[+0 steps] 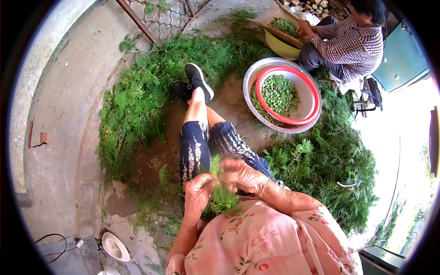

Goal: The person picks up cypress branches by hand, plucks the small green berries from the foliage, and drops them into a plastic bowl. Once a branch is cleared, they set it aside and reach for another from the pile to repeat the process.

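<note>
My left hand is closed around a feathery green conifer sprig above my lap. The sprig's leafy end hangs down in front of the pink floral top, and its upper tip shows between the hands. My right hand is close beside it, with fingers curled in at the sprig and slightly blurred. What its fingertips pinch is hidden. Beyond my knees, a wide metal basin holds a red-rimmed bowl. Small round green cones lie in the bowl and in the basin around it.
Piles of cut conifer branches lie left and ahead, with another pile on the right. A person in a checked shirt sits at the upper right, hands at a woven tray over a yellow-green tub. A pale hat lies lower left.
</note>
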`<state>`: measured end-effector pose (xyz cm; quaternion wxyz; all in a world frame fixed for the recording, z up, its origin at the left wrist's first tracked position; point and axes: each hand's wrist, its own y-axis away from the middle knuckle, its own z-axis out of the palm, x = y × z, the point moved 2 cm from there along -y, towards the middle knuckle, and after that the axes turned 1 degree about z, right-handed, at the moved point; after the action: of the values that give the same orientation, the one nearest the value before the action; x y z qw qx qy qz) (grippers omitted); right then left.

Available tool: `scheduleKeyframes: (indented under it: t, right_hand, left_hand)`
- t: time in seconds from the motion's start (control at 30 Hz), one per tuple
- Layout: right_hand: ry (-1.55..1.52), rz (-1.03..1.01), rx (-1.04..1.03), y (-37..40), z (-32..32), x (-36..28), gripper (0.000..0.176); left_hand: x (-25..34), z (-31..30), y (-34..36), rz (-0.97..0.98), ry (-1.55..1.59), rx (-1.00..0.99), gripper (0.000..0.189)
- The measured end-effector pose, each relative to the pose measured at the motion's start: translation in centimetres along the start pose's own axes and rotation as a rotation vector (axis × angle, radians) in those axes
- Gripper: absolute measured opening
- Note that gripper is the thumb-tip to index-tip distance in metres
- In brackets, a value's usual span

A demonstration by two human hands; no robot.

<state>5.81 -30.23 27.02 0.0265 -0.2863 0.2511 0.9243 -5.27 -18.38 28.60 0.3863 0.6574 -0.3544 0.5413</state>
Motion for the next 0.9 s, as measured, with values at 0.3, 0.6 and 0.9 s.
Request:
scheduleKeyframes:
  t: [0.3,0.6,0.9]
  right_hand:
    - [0.236,-0.121,0.085,-0.5,0.0,0.3,0.017]
    - [0.161,-0.108,0.041,-0.4,0.6,0.0,0.013]
    - [0.285,-0.159,0.072,-0.7,0.3,0.4,0.015]
  left_hand:
    - [-0.9,0.4,-0.2,0.182,-0.288,0.078,0.017]
    - [-1.1,0.1,-0.3,0.121,-0.219,0.105,0.016]
    - [0.1,0.4,-0.2,0.101,-0.237,0.104,0.024]
